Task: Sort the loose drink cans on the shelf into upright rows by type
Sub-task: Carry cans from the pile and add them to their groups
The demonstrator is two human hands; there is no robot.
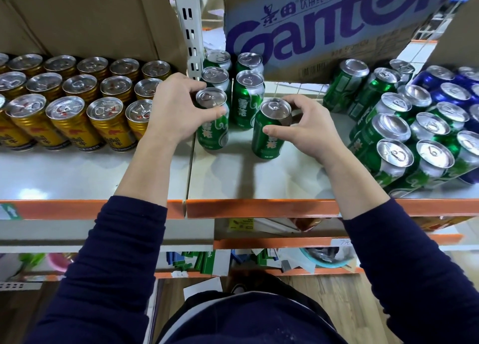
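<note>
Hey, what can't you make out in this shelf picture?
Head view:
Left hand covers part of the green can it grips; label partly hidden.
Right hand hides the far side of the front can.
Gold cans are cut off by the left edge, blue cans by the right; counts unknown.
The cardboard box hides whatever stands behind it.

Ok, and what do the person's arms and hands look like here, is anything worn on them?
Both arms are in dark navy long sleeves of a soft, creased fabric. The left sleeve and right sleeve end partway up the forearm. The left hand and right hand are bare: no gloves, and no ring, watch or wristband shows.
</note>
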